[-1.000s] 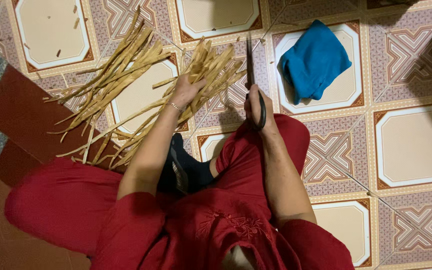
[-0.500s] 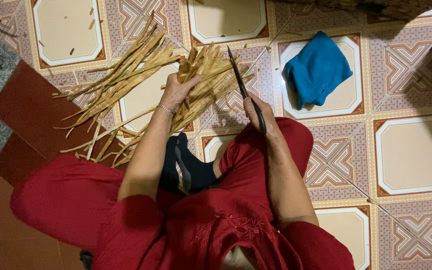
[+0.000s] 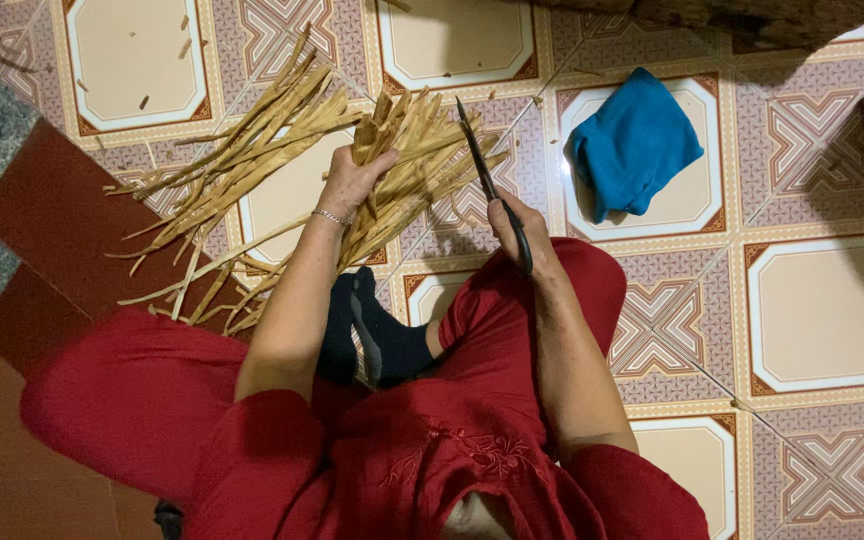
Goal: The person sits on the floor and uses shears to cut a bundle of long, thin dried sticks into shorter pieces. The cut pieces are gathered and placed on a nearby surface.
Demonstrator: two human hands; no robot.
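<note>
While the person sits on the patterned tile floor [image 3: 822,310], the left hand [image 3: 355,180] has lifted, fingers now closed around a bunch of pale dry strips [image 3: 407,140] it was resting on a second ago. The right hand [image 3: 514,225] grips a dark knife [image 3: 477,150], blade tilted toward that bunch. More strips [image 3: 222,185] fan out left of the left hand; a blue cloth [image 3: 632,145] lies beyond the right hand.

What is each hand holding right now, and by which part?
The left hand grips a bunch of pale dried strips near their upper ends. The right hand holds dark scissors by the handle end, blades pointing away over the strips.
</note>
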